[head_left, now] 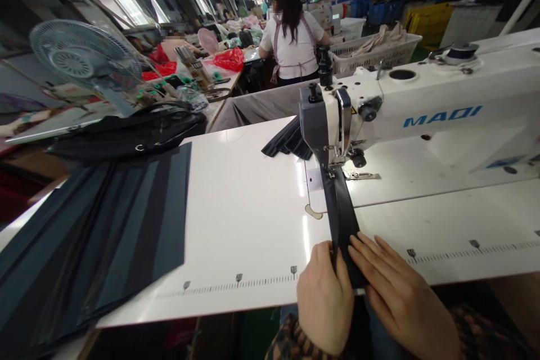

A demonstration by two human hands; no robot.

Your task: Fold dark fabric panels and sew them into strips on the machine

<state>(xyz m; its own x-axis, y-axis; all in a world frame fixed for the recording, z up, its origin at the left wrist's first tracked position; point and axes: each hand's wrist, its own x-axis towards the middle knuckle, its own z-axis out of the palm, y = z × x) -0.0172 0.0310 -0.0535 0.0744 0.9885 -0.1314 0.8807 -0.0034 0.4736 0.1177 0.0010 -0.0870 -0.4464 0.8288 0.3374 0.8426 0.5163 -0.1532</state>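
A black strip of material (346, 211) runs from under the needle of the white sewing machine (422, 118) toward me and over the table's front edge. My left hand (325, 298) pinches the strip's left edge between thumb and fingers. On the strip's right side, my right hand (399, 292) lies flat with its fingers stretched out and pressed together. The presser foot (331, 171) stands on the strip's far end. Behind the machine head, dark folded pieces (289, 140) lie on the white tabletop (244, 208).
Dark blue-black panels (139, 225) are stacked at the left, beside a black bag-like item (139, 132). A fan (80, 56) stands behind them. A co-worker (291, 39) sits ahead, near a white basket (375, 50). A small metal attachment (363, 176) lies right of the needle.
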